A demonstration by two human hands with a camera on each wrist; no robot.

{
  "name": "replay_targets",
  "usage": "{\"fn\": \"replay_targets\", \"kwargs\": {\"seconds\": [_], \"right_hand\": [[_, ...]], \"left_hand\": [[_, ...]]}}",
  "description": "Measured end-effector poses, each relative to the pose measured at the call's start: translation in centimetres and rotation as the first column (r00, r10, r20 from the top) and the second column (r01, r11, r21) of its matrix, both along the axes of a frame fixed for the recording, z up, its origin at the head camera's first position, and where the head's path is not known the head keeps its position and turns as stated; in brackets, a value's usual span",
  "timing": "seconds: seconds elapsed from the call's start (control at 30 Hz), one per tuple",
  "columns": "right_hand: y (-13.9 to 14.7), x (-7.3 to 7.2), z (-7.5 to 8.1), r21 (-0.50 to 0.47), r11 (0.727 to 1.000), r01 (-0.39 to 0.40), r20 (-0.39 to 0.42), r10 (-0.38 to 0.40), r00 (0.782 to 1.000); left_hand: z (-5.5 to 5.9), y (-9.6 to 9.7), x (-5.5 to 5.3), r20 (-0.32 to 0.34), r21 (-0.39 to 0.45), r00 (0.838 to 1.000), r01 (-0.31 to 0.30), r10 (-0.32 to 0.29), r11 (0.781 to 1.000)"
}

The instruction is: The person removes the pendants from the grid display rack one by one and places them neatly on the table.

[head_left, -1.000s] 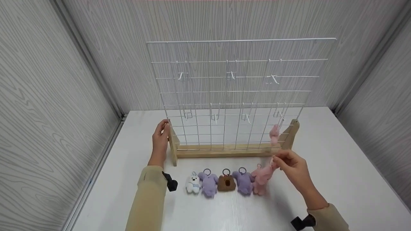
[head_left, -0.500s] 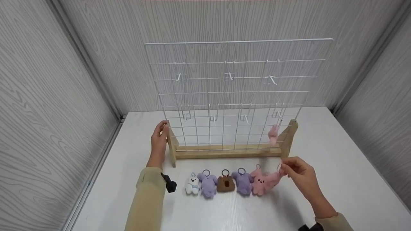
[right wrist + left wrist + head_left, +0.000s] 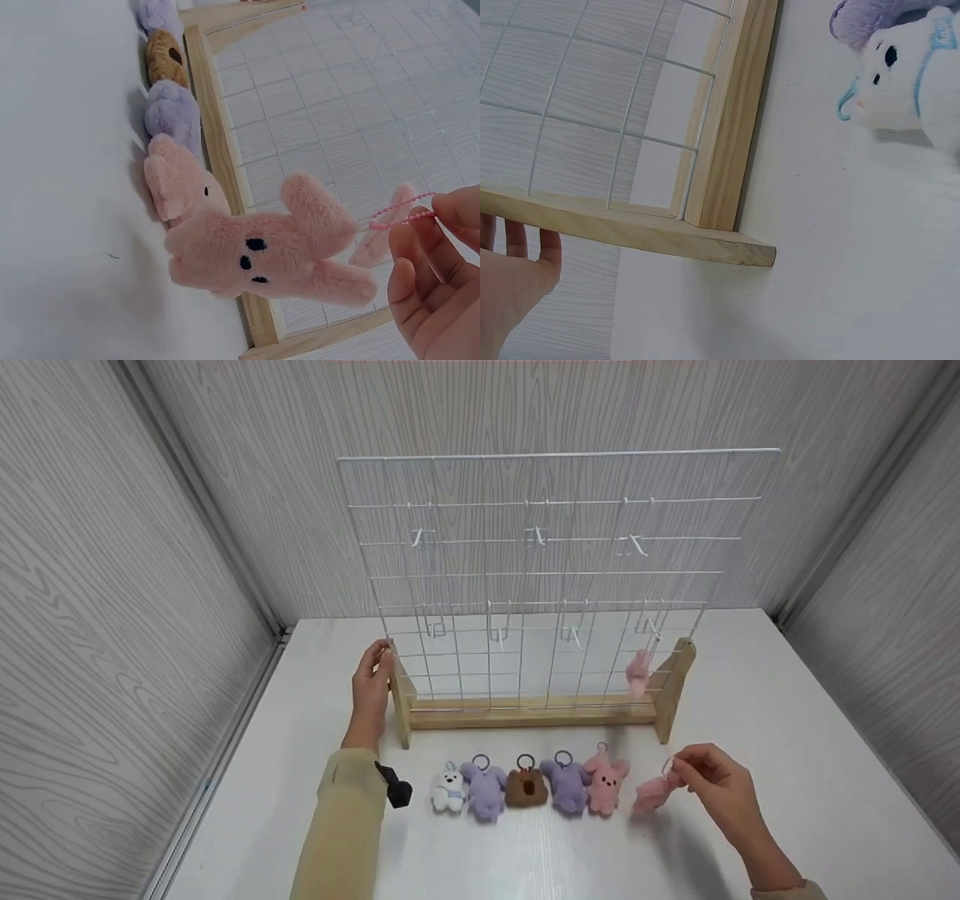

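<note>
My right hand (image 3: 716, 787) pinches the pink bead chain (image 3: 405, 210) of a pink plush keychain (image 3: 262, 251). The plush dangles sideways close over the table, right of the row. My left hand (image 3: 371, 686) grips the wooden left side piece (image 3: 630, 231) of a white wire grid rack (image 3: 559, 454). In the row before the rack lie a white plush (image 3: 449, 791), a purple plush (image 3: 486, 791), a brown plush (image 3: 526, 789), a second purple plush (image 3: 568, 787) and another pink plush (image 3: 604, 786). A further pink plush (image 3: 638, 673) hangs from the lower right hook.
White hooks stick out of the grid in two rows, among them an upper left hook (image 3: 418, 538) and a lower middle hook (image 3: 574, 637). A wooden crossbar (image 3: 532, 712) joins the rack's feet on the white table (image 3: 480, 862). Pale wood-grain panels (image 3: 247, 510) enclose the table.
My right hand has moved right and nearer, drawing the pinched pink plush away from the pink one in the row; a gap now shows between them. My left hand stays on the rack.
</note>
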State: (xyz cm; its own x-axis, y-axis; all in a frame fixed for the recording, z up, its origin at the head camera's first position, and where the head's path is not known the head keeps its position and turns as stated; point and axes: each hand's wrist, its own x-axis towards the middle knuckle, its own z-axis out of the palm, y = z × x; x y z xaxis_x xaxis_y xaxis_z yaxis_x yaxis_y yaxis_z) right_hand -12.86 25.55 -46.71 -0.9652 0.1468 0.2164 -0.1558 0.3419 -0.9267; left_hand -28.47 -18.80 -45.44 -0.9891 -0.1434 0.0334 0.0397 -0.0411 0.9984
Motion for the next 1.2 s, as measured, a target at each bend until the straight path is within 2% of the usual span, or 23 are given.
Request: {"fn": "replay_targets", "kwargs": {"seconds": [0.17, 0.4, 0.5, 0.67, 0.8, 1.0, 1.2], "right_hand": [[1.0, 0.0, -1.7, 0.003, 1.0, 0.022, 0.048, -0.022, 0.999], [1.5, 0.3, -3.6, -0.021, 0.999, 0.028, 0.099, -0.026, 0.995], [1.6, 0.5, -3.9, -0.018, 0.999, 0.04, 0.089, -0.039, 0.995], [1.5, 0.1, -4.2, -0.041, 0.999, 0.025, 0.026, -0.024, 0.999], [1.4, -0.5, -4.2, -0.055, 0.998, 0.012, -0.007, -0.012, 1.0], [1.2, -1.4, -3.6, -0.001, 1.0, 0.013, -0.01, -0.013, 1.0], [0.4, -1.5, -2.0, 0.02, 1.0, 0.012, -0.004, -0.012, 1.0]], "left_hand": [[0.2, -0.3, 0.2, -0.006, -0.008, 1.0, -0.003, 0.003, 1.0], [-0.2, -0.8, 0.6, 0.001, -0.007, 1.0, -0.021, 0.021, 1.0], [-0.3, -0.7, 0.5, 0.004, -0.008, 1.0, -0.01, 0.01, 1.0], [-0.4, -0.7, 0.4, -0.001, 0.003, 1.0, -0.005, 0.005, 1.0], [-1.1, -0.9, -0.2, -0.003, 0.002, 1.0, -0.014, 0.014, 1.0], [-2.6, -0.8, -1.5, -0.032, -0.017, 0.999, -0.036, 0.035, 0.999], [-1.0, -0.2, -0.7, -0.006, -0.009, 1.0, -0.008, 0.008, 1.0]]}}
